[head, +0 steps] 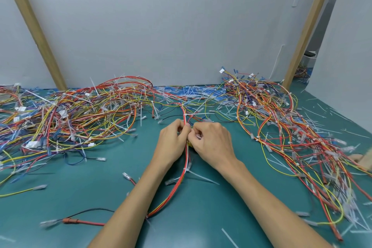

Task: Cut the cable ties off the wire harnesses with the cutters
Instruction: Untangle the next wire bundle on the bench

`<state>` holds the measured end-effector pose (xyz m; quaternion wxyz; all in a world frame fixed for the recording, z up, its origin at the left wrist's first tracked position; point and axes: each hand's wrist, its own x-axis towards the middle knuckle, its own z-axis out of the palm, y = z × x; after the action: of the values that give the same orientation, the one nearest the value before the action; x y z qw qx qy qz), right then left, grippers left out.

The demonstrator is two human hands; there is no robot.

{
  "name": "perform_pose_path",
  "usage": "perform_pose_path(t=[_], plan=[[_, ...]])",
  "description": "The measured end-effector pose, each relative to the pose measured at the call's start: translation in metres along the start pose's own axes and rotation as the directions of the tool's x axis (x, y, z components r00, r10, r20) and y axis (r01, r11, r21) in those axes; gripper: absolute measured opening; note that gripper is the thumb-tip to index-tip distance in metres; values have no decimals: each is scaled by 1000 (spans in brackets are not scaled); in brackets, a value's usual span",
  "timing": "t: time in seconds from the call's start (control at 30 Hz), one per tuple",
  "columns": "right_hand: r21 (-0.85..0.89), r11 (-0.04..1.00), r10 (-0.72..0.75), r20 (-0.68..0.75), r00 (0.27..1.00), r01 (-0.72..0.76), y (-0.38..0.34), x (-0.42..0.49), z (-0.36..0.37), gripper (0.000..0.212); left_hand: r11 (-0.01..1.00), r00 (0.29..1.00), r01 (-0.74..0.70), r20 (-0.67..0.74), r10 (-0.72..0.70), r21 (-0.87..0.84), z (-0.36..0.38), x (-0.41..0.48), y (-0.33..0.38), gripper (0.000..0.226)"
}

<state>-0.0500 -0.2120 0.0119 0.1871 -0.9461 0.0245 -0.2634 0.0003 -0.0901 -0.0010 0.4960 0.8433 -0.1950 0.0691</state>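
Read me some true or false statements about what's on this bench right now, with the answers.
1. The left hand and right hand are both curled at one red wire harness. True.
2. The mat is red. False: it is teal green.
3. A white cable tie sits on that harness, nearer the person than the hands. True.
4. Wires are heaped only on the left. False: there is a left pile and also a right pile.
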Motion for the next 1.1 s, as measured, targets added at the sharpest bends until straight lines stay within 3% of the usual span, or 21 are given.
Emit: perform_pose_path(t=[0.3, 0.43, 0.57, 0.67, 0.8, 0.87, 0.97, 1.1], plan=[[-74, 997, -37, -25, 999, 35, 3, -1, 6, 38, 978, 1000, 16, 20, -20, 207, 2, -1, 1, 33], [-12, 999, -47, -67, 997, 46, 10, -2, 7, 35, 997, 998, -5, 58, 0, 72, -1, -4, -1, 31], [53, 998, 23, -139, 990, -16, 20, 1, 4, 34, 948, 962, 178, 247, -112, -265, -17, -1, 9, 27], [106, 991, 94, -168, 981, -77, 28, 4, 3, 32, 907, 891, 279, 437, -122, -316, -32, -2, 15, 22], [144, 984, 132, -173, 976, -107, 37, 5, 3, 36, 925, 658, 328, 749, -78, -192, -50, -7, 17, 27], [151, 981, 149, -196, 969, -120, 38, 6, 4, 35, 933, 598, 314, 800, -52, -174, -52, -8, 17, 25], [171, 973, 194, -230, 954, -157, 39, 7, 5, 33, 930, 635, 281, 773, 6, -238, -50, -7, 15, 18], [245, 947, 264, -217, 940, -210, 41, 10, 5, 30, 935, 843, 125, 532, 77, -332, -36, -5, 14, 12]])
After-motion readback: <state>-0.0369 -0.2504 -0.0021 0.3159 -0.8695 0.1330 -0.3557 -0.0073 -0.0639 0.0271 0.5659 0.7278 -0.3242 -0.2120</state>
